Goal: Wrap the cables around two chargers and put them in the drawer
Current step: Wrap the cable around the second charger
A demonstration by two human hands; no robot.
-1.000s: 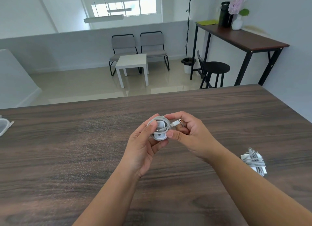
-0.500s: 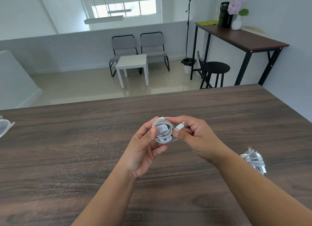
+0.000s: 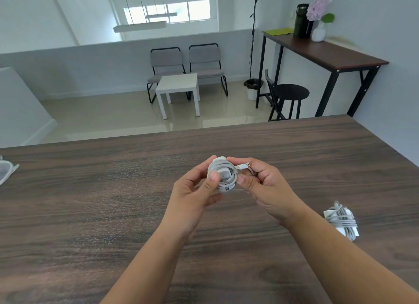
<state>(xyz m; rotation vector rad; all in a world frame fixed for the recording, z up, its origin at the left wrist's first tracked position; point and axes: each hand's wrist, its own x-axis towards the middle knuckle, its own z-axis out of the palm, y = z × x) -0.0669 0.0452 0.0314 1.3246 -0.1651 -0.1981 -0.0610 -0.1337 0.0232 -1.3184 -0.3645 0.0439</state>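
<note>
Holding the white charger (image 3: pixel 223 176) above the middle of the dark wooden table (image 3: pixel 90 201), my left hand (image 3: pixel 195 194) grips it with the thumb pressed on its near face and the fingers curled behind. Its grey cable (image 3: pixel 233 175) is coiled around the body in several loops. My right hand (image 3: pixel 263 185) pinches the free end of that cable, with the connector (image 3: pixel 243 166) sticking out between thumb and index finger at the right edge of the coil. Both hands are closed on the same item; neither rests on the table.

The second charger (image 3: pixel 341 219), with its cable already wound around it, lies on the table to the right of my right forearm, well apart from the hands. I cannot tell how its cable end is secured.

At the far left edge of the table a pale object (image 3: pixel 6 171) is only partly in view.

Beyond the table, on the floor below:
- a white side table (image 3: pixel 178 86) in front of two grey chairs (image 3: pixel 186 61);
- a black stool (image 3: pixel 292 92) beside a tall dark desk (image 3: pixel 326 51);
- a vase of flowers (image 3: pixel 319 17) on that desk.
</note>
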